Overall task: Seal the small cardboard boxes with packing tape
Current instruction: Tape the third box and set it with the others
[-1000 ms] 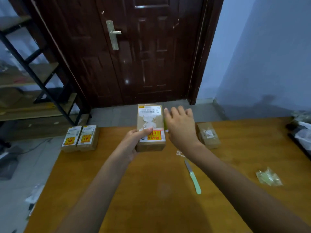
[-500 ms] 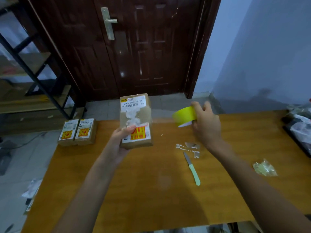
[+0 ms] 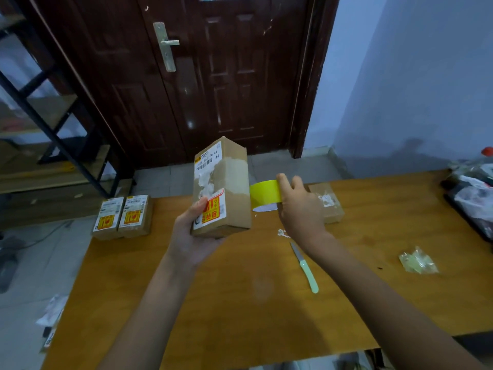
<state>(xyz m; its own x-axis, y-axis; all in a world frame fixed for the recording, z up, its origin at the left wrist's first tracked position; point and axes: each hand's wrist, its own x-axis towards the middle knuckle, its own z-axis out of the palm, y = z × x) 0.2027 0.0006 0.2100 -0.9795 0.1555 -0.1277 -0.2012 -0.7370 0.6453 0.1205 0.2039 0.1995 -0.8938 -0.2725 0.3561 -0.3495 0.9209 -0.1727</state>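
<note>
From the head view, my left hand grips a small cardboard box upright above the tabletop, thumb on its label. My right hand holds the yellow tape roll just beside the box's right face. I judge sealing of this box barely begun. Two boxes wait at the far left edge, another sits behind my right hand. Whether tape touches cardboard, I cannot tell; my right fingers are mostly hidden.

Tape roll partly hidden behind right hand; far box half occluded; clutter cut by right edge; label text illegible.
</note>
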